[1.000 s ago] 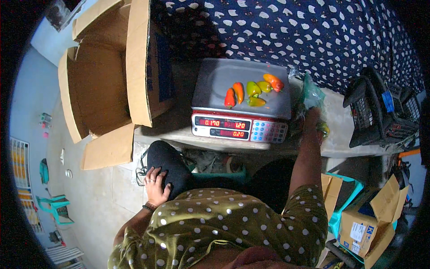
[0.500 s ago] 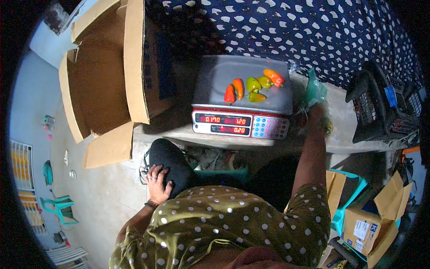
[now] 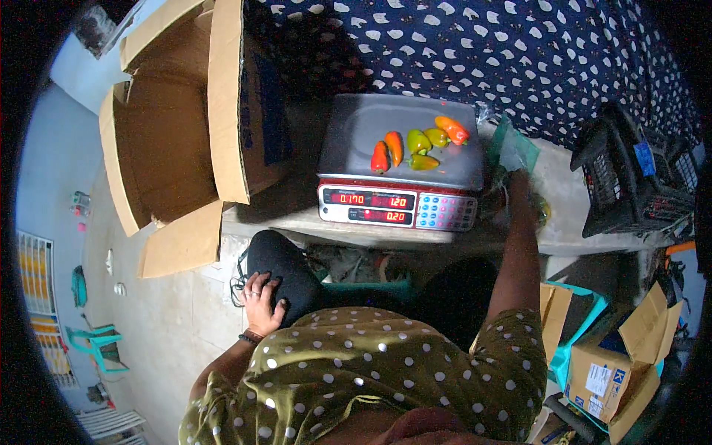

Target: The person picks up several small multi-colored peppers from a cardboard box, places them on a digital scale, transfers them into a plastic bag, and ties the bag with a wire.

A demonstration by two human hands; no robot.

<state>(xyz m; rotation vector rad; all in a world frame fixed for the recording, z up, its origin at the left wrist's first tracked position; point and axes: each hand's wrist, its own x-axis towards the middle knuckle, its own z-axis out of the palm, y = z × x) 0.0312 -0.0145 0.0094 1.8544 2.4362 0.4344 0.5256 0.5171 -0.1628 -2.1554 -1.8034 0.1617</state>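
Observation:
My left hand (image 3: 261,297) rests on my dark-clad left knee (image 3: 280,268), its fingers spread and holding nothing. Beside the scale's right edge, my right hand (image 3: 519,180) is in shadow at the lower end of a crumpled, see-through green plastic bag (image 3: 517,148). It appears to grip the bag, though the fingers barely show. Several small peppers, among them a red one (image 3: 379,157), an orange one (image 3: 394,148) and a green one (image 3: 423,162), lie on the metal pan (image 3: 356,126) of a digital scale (image 3: 411,194). The scale's red display is lit.
A large open cardboard box (image 3: 226,104) stands left of the scale. At the right is a black plastic crate (image 3: 615,170) on the concrete ledge (image 3: 567,230). Dark patterned cloth (image 3: 475,52) hangs behind. Lower right, another open carton (image 3: 604,382) sits by a turquoise container (image 3: 575,334).
The green bag has gone from narrow and upright to wider and flatter, leaning left toward the scale. My right hand has shifted slightly with it. My left hand and the peppers stay put.

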